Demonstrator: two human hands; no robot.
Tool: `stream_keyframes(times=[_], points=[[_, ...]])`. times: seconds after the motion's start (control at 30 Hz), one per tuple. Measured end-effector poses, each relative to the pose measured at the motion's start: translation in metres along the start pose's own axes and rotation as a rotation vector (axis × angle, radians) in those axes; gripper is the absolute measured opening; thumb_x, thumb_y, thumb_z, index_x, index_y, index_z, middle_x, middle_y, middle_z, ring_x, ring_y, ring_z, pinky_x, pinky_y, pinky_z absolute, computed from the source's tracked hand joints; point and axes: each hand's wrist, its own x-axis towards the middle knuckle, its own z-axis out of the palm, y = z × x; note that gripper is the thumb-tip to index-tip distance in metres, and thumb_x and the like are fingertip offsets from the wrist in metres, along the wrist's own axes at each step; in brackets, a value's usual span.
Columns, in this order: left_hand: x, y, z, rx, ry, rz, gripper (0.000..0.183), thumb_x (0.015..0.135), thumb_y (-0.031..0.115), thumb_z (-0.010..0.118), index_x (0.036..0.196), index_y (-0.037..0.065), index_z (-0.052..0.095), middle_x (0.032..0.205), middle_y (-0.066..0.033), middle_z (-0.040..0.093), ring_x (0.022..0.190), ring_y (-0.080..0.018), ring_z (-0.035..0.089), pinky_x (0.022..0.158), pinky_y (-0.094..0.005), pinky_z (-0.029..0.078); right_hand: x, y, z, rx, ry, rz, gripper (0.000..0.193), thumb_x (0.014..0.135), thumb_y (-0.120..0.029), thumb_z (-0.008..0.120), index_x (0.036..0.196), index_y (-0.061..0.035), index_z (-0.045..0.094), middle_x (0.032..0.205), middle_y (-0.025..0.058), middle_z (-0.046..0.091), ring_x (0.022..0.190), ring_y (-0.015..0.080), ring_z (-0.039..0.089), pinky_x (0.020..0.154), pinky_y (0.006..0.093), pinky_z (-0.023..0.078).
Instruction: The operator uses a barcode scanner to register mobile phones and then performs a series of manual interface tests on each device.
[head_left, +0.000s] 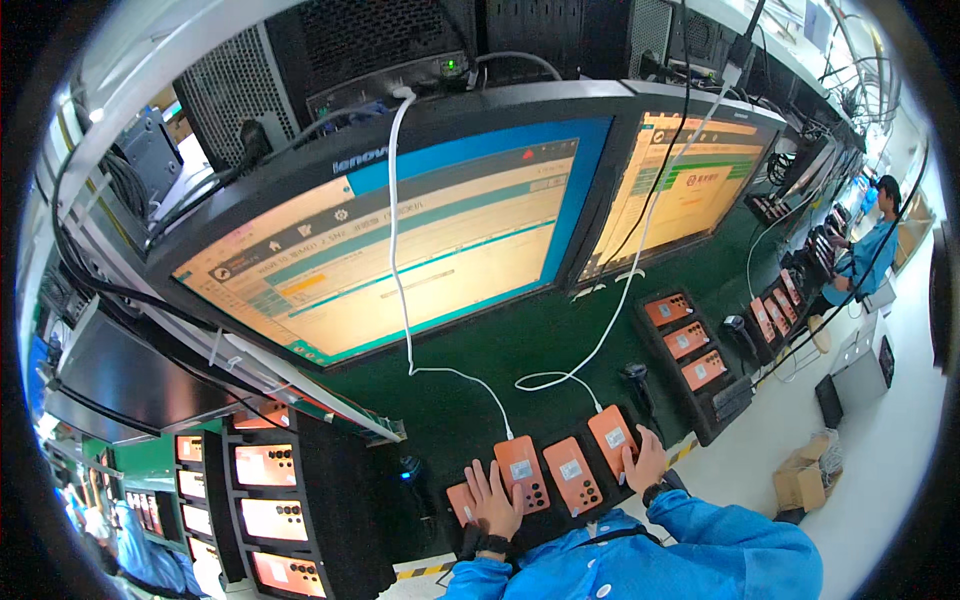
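Several orange smartphones lie in a row before me, backs up, most with a pale label showing. My left hand lies flat with fingers spread over the leftmost phone, partly hiding it, its fingertips beside a cabled phone. The third phone lies between my hands, with no cable seen on it. At the right end, my right hand closes on the lower right edge of another smartphone, thumb on its back. White cables plug into the tops of the second and rightmost phones.
Two lit monitors stand behind the green bench mat. Black trays of orange phones stand right, and stacked racks left. Handheld scanners are near the phones. At far right are a co-worker and a cardboard box.
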Motion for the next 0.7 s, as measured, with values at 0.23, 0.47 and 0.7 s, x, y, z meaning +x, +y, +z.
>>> stream_keyframes(times=[0.23,0.47,0.7], points=[[0.004,-0.002,-0.001,-0.052,0.024,0.017,0.06,0.084,0.034,0.058,0.135,0.005,0.043,0.148,-0.0232,0.027,0.138,-0.0423,0.02,0.109,-0.0551,0.02,0.0,0.0,0.005,-0.004,0.046,-0.036,0.048,0.087,-0.027,0.057,0.129,-0.005,0.045,0.119,0.0219,0.054,0.108,0.041,0.051,0.089,0.0482,0.042],[0.004,-0.005,0.006,-0.087,0.077,0.039,0.062,0.083,0.032,0.06,0.136,0.007,0.042,0.15,-0.0202,0.025,0.14,-0.0403,0.017,0.11,-0.0554,0.018,0.004,-0.003,0.003,-0.02,0.051,-0.035,0.046,0.088,-0.026,0.054,0.128,-0.0052,0.045,0.117,0.0199,0.054,0.107,0.0398,0.051,0.089,0.048,0.041],[0.002,0.002,0.008,-0.057,0.103,0.02,0.059,0.081,0.031,0.062,0.132,0.006,0.047,0.148,-0.0199,0.03,0.139,-0.0399,0.021,0.109,-0.0534,0.021,0.0,0.007,0.003,-0.021,0.019,0.014,0.048,0.088,-0.027,0.056,0.13,-0.0092,0.044,0.12,0.0167,0.054,0.109,0.0371,0.051,0.091,0.0475,0.04]])
